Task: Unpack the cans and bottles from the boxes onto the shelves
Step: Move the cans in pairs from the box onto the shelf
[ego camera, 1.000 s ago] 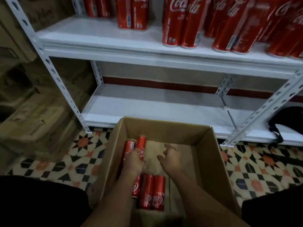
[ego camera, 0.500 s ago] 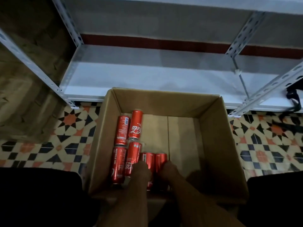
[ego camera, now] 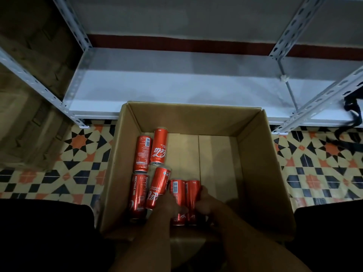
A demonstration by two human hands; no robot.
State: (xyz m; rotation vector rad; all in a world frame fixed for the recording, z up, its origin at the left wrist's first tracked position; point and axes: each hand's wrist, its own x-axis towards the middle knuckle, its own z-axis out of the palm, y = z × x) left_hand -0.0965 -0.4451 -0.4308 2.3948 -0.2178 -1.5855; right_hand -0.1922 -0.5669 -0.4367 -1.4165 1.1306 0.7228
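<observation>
Six red cans (ego camera: 177,195) lying flat in box (ego camera: 261,173), left half, below shelf (ego camera: 176,91); left hand (ego camera: 167,206) and right hand (ego camera: 204,203) fingers gripping two nearest cans

both hands, left hand (ego camera: 169,206) and right hand (ego camera: 204,203), have dropped onto the two near cans (ego camera: 183,193).

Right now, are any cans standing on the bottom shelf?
No, the bottom shelf holds no cans; six red cola cans lie in the cardboard box.
</observation>
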